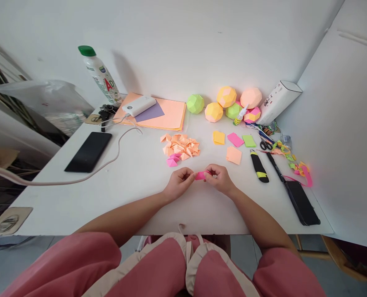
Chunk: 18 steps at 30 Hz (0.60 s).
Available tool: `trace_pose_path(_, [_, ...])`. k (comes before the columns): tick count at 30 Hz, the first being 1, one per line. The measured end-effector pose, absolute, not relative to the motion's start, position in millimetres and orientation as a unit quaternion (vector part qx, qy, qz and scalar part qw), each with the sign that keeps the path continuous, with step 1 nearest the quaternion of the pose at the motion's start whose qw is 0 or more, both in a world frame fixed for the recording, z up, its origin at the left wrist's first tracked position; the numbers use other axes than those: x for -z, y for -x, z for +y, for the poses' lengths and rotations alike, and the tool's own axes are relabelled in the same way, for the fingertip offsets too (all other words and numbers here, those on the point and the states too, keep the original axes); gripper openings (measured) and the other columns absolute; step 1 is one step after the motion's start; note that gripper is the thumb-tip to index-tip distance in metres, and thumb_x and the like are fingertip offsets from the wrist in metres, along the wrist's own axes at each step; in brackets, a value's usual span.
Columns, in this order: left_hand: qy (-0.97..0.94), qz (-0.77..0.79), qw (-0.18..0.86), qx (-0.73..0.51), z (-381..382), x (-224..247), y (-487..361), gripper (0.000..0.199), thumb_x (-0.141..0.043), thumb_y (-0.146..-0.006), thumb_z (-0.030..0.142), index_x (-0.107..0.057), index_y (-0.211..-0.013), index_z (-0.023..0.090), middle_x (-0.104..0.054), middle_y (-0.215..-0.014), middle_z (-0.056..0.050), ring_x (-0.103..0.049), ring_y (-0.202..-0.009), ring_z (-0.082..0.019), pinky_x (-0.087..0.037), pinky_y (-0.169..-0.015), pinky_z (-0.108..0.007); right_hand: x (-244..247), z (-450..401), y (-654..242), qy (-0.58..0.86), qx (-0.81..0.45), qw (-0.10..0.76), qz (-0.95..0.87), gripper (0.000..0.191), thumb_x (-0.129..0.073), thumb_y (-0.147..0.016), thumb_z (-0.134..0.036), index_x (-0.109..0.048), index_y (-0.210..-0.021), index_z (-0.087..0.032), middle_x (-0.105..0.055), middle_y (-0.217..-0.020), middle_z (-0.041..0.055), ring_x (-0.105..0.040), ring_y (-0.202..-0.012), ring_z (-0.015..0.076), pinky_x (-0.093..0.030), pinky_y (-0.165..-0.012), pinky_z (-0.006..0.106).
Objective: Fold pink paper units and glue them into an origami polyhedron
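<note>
A small folded piece of pink paper (pixel 200 175) is stretched between my two hands, over the front middle of the white table. My left hand (pixel 181 182) pinches its left end between thumb and fingers. At the right end, my right hand (pixel 219 178) grips it the same way, and its fingers cover part of the paper. Just beyond my hands lies a heap of folded peach paper pieces (pixel 181 145), with a few folded pink pieces (pixel 173 160) at its near edge. Small stacks of peach squares (pixel 233 155), pink squares (pixel 235 140), orange squares (pixel 219 137) and green squares (pixel 249 141) lie to the right.
Faceted paper balls (pixel 226 97) sit along the wall beside a glue bottle (pixel 240 116). At right are scissors (pixel 266 145), a cutter (pixel 259 166), paper scraps and a black phone (pixel 302 202). Another phone (pixel 88 152), a cable, a power bank (pixel 139 106) and a bottle (pixel 101 76) occupy the left.
</note>
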<state>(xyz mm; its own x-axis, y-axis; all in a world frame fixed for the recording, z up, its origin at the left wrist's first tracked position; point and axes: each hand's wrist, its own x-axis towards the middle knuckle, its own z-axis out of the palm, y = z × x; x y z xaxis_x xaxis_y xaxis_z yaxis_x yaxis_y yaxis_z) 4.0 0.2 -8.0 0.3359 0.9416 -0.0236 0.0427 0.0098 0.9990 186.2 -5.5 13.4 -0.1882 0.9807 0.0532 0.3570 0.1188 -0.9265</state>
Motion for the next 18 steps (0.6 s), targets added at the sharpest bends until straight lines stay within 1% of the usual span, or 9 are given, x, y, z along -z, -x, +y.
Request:
trace_pose_path(5, [-0.581,0.422,0.572,-0.397,-0.3,8.9,-5.0,0.034,-0.057,-0.079,0.048,-0.048,-0.066,0.017,-0.041,-0.054,0.005,-0.034,-0.048,-0.007,-0.027,-0.044,-0.020,-12.8,-5.8,-186.1,0.515,-0.433,0.374,-0.639,0.013,-0.055,-0.076,-0.023,-0.053,-0.065,-0.017,-0.054,-0.061,-0.0017,-0.054,-0.054,0.0106,-0.046,-0.053,0.025])
trace_pose_path(8, [-0.567,0.443,0.569,-0.397,-0.1,9.4,-4.8,0.036,-0.057,-0.078,0.048,-0.046,-0.064,0.018,-0.040,-0.051,0.006,-0.033,-0.046,-0.007,-0.026,-0.044,-0.020,-12.9,-5.6,-185.4,0.509,-0.387,0.388,-0.664,0.014,-0.055,-0.077,-0.024,-0.053,-0.065,-0.017,-0.054,-0.061,-0.0016,-0.053,-0.053,0.0102,-0.045,-0.051,0.024])
trace_pose_path(11, [-0.539,0.468,0.575,-0.399,1.1,8.4,-4.2,0.042,-0.053,-0.080,0.051,-0.043,-0.058,0.018,-0.040,-0.048,0.005,-0.034,-0.045,-0.007,-0.029,-0.044,-0.021,-11.1,-3.6,-186.6,0.477,-0.256,0.432,-0.721,0.013,-0.054,-0.080,-0.022,-0.054,-0.067,-0.018,-0.056,-0.061,-0.0006,-0.051,-0.054,0.0104,-0.045,-0.050,0.024])
trace_pose_path(13, [-0.524,0.459,0.600,-0.393,2.1,6.3,-3.8,0.045,-0.049,-0.082,0.055,-0.047,-0.058,0.017,-0.047,-0.051,0.003,-0.042,-0.048,-0.009,-0.036,-0.048,-0.023,-9.0,-1.7,-188.5,0.437,-0.141,0.449,-0.766,0.012,-0.053,-0.083,-0.019,-0.057,-0.072,-0.019,-0.059,-0.064,0.0015,-0.054,-0.058,0.0115,-0.046,-0.052,0.024])
trace_pose_path(16, [-0.528,0.404,0.650,-0.368,2.8,2.2,-3.7,0.047,-0.047,-0.081,0.060,-0.059,-0.072,0.016,-0.060,-0.066,-0.003,-0.055,-0.059,-0.013,-0.045,-0.058,-0.027,-5.3,0.3,-191.3,0.373,0.014,0.415,-0.830,0.010,-0.053,-0.084,-0.014,-0.061,-0.080,-0.019,-0.065,-0.074,0.0046,-0.057,-0.064,0.0125,-0.047,-0.056,0.025])
trace_pose_path(18, [-0.534,0.381,0.668,-0.350,3.0,0.4,-4.2,0.046,-0.048,-0.080,0.060,-0.061,-0.078,0.015,-0.064,-0.071,-0.005,-0.057,-0.061,-0.013,-0.047,-0.060,-0.028,-3.5,0.7,-192.3,0.344,0.074,0.379,-0.856,0.012,-0.053,-0.084,-0.012,-0.062,-0.084,-0.019,-0.066,-0.077,0.0051,-0.058,-0.063,0.0120,-0.047,-0.056,0.025])
